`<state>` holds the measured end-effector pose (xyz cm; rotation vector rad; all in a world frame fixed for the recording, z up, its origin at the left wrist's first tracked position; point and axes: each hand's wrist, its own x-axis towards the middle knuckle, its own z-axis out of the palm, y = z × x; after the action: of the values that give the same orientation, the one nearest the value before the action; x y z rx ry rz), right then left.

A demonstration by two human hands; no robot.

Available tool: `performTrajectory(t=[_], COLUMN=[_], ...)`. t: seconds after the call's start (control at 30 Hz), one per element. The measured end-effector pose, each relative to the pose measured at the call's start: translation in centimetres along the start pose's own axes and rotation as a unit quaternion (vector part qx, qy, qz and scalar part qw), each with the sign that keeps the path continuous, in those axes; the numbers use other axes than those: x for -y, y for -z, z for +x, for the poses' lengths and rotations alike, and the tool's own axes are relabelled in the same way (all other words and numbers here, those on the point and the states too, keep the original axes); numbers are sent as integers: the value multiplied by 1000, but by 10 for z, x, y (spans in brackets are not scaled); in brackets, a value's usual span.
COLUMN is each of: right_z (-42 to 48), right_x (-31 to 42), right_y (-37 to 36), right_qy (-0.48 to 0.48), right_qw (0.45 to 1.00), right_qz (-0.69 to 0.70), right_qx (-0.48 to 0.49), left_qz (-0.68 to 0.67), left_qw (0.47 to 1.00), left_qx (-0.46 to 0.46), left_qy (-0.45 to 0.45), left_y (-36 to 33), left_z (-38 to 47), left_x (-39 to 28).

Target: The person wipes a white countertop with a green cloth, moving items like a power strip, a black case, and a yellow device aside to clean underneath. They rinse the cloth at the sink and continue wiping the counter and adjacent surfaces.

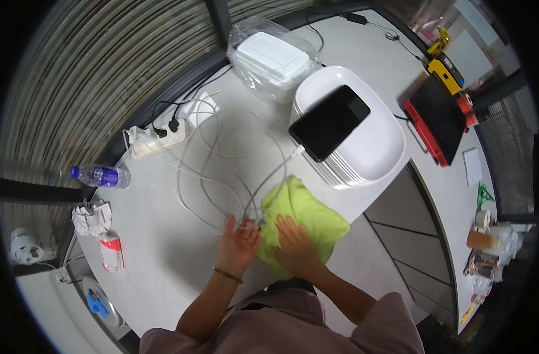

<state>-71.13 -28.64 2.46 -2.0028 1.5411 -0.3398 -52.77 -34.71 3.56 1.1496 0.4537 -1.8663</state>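
Note:
My left hand (240, 243) is palm up with its fingers curled around several strands of a looped white charging cable (214, 179). Beside it, my right hand (293, 243) lies flat on a crumpled lime-green cloth (316, 212) at the counter's near edge. The cable runs from a white power strip (161, 144) and ends in a plug at a black smartphone (331, 121). That phone rests on a stack of white plates (380, 146).
At the left stand a plastic bottle (101, 175), crumpled paper (92, 217) and a red-white packet (112, 253). A bagged white container (273, 57) is behind the plates. A red-black device (437, 121) and a yellow device (446, 75) sit at the right.

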Motion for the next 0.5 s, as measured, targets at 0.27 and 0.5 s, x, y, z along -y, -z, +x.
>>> performTrajectory(t=[0.27, 0.5], right_z=[43, 85], right_x=[-43, -34], right_y=[19, 10], right_qy=[-106, -111], right_qw=[983, 972], right_qz=[-59, -92], right_qx=[-135, -185], left_qz=[-100, -196], left_qw=[988, 933], left_qx=[57, 283], left_qy=[106, 109], left_y=[-6, 1], left_z=[1, 8], left_x=[7, -29])
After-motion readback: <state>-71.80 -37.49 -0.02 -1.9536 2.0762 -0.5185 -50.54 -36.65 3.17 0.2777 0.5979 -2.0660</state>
